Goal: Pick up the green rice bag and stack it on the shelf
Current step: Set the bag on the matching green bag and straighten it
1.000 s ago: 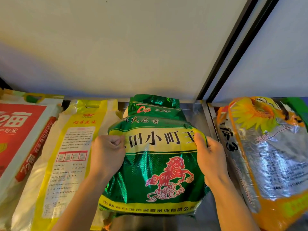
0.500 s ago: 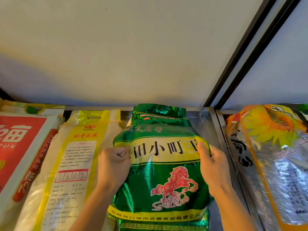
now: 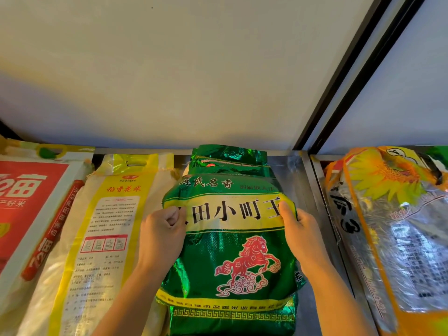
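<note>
A shiny green rice bag [image 3: 230, 258] with a red horse and a yellow band lies flat on the metal shelf [image 3: 304, 180], on top of another green bag [image 3: 232, 322] whose patterned edge shows beneath it. My left hand [image 3: 162, 235] grips the bag's left side at the yellow band, fingers curled into the plastic. My right hand [image 3: 301, 232] holds the right side, thumb on top. More green bag tops [image 3: 229, 157] poke out behind, against the wall.
A yellow and white rice bag [image 3: 101, 238] lies just left of the stack, with a red and white bag [image 3: 26, 214] beyond it. Right of a metal divider [image 3: 322, 214] lies an orange sunflower bag [image 3: 392, 229]. A white wall rises behind.
The green bag has slid further back on the shelf and settled onto the bag beneath. Both hands stayed on its sides, moving with it.
</note>
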`<state>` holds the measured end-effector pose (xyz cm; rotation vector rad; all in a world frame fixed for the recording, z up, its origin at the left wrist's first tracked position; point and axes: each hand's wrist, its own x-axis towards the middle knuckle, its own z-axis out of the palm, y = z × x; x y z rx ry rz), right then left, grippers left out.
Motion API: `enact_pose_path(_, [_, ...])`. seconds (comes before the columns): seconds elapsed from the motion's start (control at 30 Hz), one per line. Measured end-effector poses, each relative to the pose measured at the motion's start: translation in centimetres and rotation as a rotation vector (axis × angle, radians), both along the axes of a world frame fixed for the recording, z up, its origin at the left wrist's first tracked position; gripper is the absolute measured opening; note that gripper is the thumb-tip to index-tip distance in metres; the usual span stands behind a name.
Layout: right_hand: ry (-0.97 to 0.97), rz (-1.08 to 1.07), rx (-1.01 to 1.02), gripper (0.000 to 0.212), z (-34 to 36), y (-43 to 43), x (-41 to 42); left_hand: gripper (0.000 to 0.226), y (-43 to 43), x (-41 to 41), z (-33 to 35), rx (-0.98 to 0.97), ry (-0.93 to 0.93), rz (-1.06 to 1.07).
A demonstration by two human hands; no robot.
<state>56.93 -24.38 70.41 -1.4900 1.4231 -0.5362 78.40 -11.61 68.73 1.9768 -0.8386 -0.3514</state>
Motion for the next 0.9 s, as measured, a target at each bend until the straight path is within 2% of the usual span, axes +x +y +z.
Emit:
enact_pose_path(0.07, [0.069,0.012,0.061,0.058,0.3,-0.5,-0.3,0.049,0.1,0.0,0.2,0.053,-0.035,0.031])
enact_pose_path(0.13, [0.149,0.022,0.105,0.054,0.7,-1.1,-0.5,0.031,0.2,-0.2,1.0,0.112,-0.051,0.044])
enact_pose_path(0.2, [0.169,0.021,0.136,0.049,1.3,-1.8,-0.7,0.016,-0.2,-0.2,2.4,0.157,0.001,0.075])
enact_pose_path(0.33, [0.167,0.032,0.184,0.065,1.5,-3.8,0.3,0.045,-2.7,1.4,4.3,0.327,0.096,0.111])
enact_pose_path(0.43, [0.182,0.069,0.262,0.058,1.4,-5.0,1.9,0.072,-5.0,3.0,3.9,0.549,0.116,0.011])
enact_pose_path(0.53, [0.166,0.076,0.311,0.059,0.4,-6.1,2.5,0.077,-6.5,3.1,3.1,0.659,0.058,-0.094])
enact_pose_path(0.67, [0.096,0.069,0.384,0.057,-0.8,-6.6,2.7,0.081,-7.5,3.6,2.3,0.704,0.086,-0.126])
enact_pose_path(0.8, [0.009,0.078,0.409,0.037,-0.8,-6.4,3.0,0.091,-7.4,4.6,1.7,0.625,0.288,-0.164])
enact_pose_path(0.9, [-0.02,0.076,0.434,0.036,-0.7,-6.2,2.9,0.09,-7.2,4.6,1.5,0.556,0.395,-0.137])
